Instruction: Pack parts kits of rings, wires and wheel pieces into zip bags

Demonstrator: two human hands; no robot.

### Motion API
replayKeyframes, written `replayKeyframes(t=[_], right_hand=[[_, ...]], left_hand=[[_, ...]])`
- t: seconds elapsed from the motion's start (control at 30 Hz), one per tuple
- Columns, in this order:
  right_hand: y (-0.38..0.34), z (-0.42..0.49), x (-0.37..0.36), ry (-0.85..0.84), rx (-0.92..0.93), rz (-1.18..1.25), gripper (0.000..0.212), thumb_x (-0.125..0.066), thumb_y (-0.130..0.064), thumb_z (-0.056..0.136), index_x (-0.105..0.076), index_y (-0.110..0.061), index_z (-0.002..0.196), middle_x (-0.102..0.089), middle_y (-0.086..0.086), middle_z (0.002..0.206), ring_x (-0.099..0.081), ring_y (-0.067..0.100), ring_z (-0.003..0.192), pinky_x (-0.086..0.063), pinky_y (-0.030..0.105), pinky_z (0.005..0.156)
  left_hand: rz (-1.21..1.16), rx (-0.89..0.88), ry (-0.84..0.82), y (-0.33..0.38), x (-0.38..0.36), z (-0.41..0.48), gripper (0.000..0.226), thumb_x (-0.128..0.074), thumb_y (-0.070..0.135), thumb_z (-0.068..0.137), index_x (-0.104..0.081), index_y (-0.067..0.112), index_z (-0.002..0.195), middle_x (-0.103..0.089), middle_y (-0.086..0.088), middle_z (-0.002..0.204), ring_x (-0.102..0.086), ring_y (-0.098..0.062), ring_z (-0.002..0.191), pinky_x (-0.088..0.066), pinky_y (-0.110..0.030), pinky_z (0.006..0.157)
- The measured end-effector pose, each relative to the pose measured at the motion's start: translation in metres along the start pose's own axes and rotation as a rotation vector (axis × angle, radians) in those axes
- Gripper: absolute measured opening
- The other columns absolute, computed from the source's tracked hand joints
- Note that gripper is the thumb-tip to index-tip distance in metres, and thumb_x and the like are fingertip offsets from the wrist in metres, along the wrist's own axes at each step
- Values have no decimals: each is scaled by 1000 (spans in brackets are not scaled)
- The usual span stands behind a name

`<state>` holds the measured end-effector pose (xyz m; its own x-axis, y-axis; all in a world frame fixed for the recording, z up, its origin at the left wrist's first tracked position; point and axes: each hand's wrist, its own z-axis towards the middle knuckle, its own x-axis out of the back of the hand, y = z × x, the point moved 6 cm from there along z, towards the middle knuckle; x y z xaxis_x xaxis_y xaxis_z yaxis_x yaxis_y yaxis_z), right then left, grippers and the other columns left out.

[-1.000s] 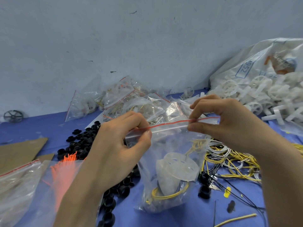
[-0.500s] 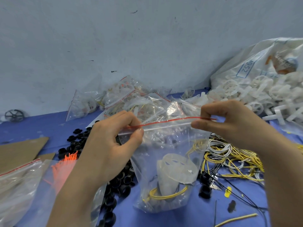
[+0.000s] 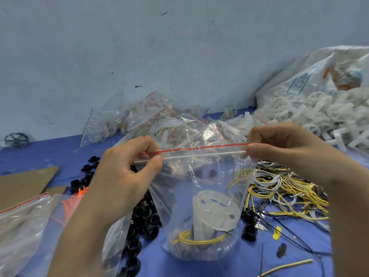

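The zip bag (image 3: 199,170) is clear, glossy, crinkled plastic film; the wheel piece (image 3: 216,211) inside it is translucent, matt plastic. Left of the bag lie shiny black rings (image 3: 142,215) and matt cardboard (image 3: 24,182); right of it, smooth plastic-sheathed wires (image 3: 285,194).

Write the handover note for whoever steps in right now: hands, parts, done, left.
Left hand pinches the left end of the zip bag strip; right hand pinches the right end.
Bag stands on the blue table, holding a white wheel piece and yellow wire.
Done: wheel piece and wire in; rings and seal unclear.
Left: press the strip shut, add to the packed bags behind.
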<state>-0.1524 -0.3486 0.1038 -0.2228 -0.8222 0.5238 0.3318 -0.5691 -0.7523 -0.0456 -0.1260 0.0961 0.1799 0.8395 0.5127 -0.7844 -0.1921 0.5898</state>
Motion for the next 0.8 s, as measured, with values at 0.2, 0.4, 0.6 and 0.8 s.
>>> replayKeyframes(t=[0.2,0.4,0.6,0.8], right_hand=[[-2,4,-3,-2,30,-5,35,-62,-41,78,-62,-7,71,-51,4,64,-44,9,63,-34,17,60],[-4,11,-21,-56,-5,-29,22,-68,-34,72,-70,-12,75,-66,-1,71,-58,-1,69,-42,11,66],[-14,9,-21,-15,51,-78,11,-67,-31,76,-67,-21,70,-64,-11,68,-57,-3,66,-39,6,65],[-20,11,-29,-54,30,-117,5,-75,-16,77,-73,-20,74,-71,-6,78,-66,7,78,-50,17,79]], left_hand=[[-4,-21,-54,6,-6,0,16,-64,43,79,-62,27,78,-64,17,73,-61,3,69,-39,-2,64],[-76,-47,-149,21,-23,1,10,-64,32,80,-66,24,74,-61,9,80,-63,-8,77,-48,-13,71],[-5,-92,-137,29,-22,1,12,-63,27,82,-65,20,73,-58,10,77,-59,-8,73,-41,-8,68],[-29,-73,-159,34,-32,0,10,-65,33,79,-68,25,74,-63,11,83,-65,-13,81,-54,-28,74]])
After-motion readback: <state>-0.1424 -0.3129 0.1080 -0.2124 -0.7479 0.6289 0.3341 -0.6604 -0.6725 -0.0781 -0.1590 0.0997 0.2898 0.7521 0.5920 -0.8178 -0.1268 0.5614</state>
